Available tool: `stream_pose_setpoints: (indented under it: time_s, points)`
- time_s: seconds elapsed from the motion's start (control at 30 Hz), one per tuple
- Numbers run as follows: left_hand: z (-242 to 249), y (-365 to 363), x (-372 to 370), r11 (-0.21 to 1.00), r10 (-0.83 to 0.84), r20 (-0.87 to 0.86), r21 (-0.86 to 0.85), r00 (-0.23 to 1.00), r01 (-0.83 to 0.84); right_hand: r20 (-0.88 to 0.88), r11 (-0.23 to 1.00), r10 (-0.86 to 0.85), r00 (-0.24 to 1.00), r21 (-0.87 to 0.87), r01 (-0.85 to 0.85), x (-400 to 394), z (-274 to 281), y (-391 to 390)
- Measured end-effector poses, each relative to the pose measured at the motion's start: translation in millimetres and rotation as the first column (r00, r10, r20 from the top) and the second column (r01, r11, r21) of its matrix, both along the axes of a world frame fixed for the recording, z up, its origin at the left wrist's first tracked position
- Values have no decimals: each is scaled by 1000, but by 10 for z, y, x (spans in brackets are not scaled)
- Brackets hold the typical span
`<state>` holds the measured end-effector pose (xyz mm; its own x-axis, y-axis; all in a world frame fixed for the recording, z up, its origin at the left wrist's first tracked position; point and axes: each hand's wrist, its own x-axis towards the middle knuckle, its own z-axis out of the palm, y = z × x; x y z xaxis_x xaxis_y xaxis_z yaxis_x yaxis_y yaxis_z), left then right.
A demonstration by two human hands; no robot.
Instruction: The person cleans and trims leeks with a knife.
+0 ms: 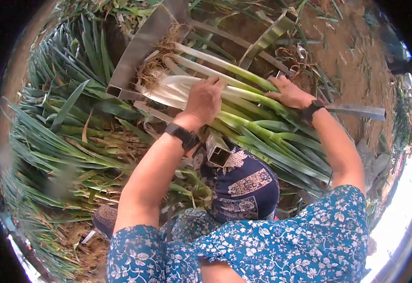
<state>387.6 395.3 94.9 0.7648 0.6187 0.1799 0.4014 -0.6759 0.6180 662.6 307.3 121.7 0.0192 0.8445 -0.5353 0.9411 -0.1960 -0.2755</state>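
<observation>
A bunch of long green onions (pixel 243 96) lies across a metal frame, roots to the left and green leaves to the lower right. My left hand (pixel 205 100) is closed over the white stalks near the root end, fingertips pointing up. My right hand (pixel 291 92) grips the green part on the far side of the bunch, with its thumb against the stalks. Tangled brown roots (pixel 151 70) rest close to the upright metal plate (pixel 142 47) at the frame's left end. The undersides of the stalks are hidden.
A large heap of green onions (pixel 73 137) covers the ground at left. The frame has a curved metal piece (pixel 269 37) at the back, a bar (pixel 357 112) at right and a square tube end (pixel 218 155) above my patterned knee (pixel 246 188). Bare soil (pixel 338 52) shows at upper right.
</observation>
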Motion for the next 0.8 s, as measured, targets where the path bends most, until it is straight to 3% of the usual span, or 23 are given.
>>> stream_pose_setpoints:
  time_s: [0.03,0.1,0.13,0.17,0.27,0.3,0.33,0.37,0.43,0.47,0.5,0.53,0.57,0.6,0.63,0.67,0.7,0.73,0.77,0.8]
  points:
    - [4,38,23,1000,7,12,-4,1000,-7,-90,1000,0,996,-20,-2,35,-2,-29]
    - [-50,56,39,1000,20,29,2,999,-20,-109,995,93,990,37,-90,14,-28,-73]
    - [-84,43,46,1000,26,34,1,999,-26,-99,1000,-15,995,-12,14,-73,12,-85]
    - [-116,15,27,999,49,50,12,998,-50,-106,999,-16,994,-49,11,-152,92,-91]
    - [-192,85,45,996,38,39,-83,999,-35,-154,995,44,987,-82,-57,-256,189,-71]
    - [-125,94,66,989,32,-114,-138,993,-48,-180,993,106,978,-40,-115,-183,85,-125]
    - [-98,103,40,982,20,-75,-183,997,-33,-201,985,168,965,3,-171,-158,59,-130]
    - [-73,94,1,973,10,-35,-229,999,-17,-240,989,118,964,-64,-137,-134,44,-111]
    - [103,-70,-182,953,15,103,-303,995,17,-37,987,152,988,-50,-154,-49,-34,-242]
    - [145,-90,-360,988,-38,209,-141,977,69,59,984,174,983,-38,-172,-36,-95,-244]
    - [273,-139,-573,981,-5,219,-188,976,47,125,909,410,904,27,-416,-97,99,-170]
    - [471,-200,-827,973,38,226,-230,973,15,281,762,584,761,132,-634,153,-184,-179]
    - [663,-245,-1102,956,78,186,-293,980,-20,279,656,664,693,227,-720,165,-110,-128]
    - [710,-281,-1400,982,112,173,-171,979,-82,233,726,663,712,34,-687,318,-310,-40]
    - [524,-277,-1666,948,209,136,-271,968,-167,268,855,505,820,-30,-517,300,-398,-50]
    - [646,-291,-1952,899,305,79,-352,949,-260,210,846,526,824,-235,-480,422,-426,97]
    - [689,-345,-2227,799,442,44,-474,896,-370,257,862,506,823,-155,-482,662,-641,169]
    - [638,-347,-2476,665,536,-37,-597,844,-449,296,797,604,740,-234,-557,371,-237,316]
    - [630,-418,-2725,612,610,-70,-591,789,-525,355,816,573,739,-169,-552,1080,-666,314]
    - [631,-492,-2938,561,668,-99,-584,738,-586,274,735,677,683,-203,-647,997,-365,371]
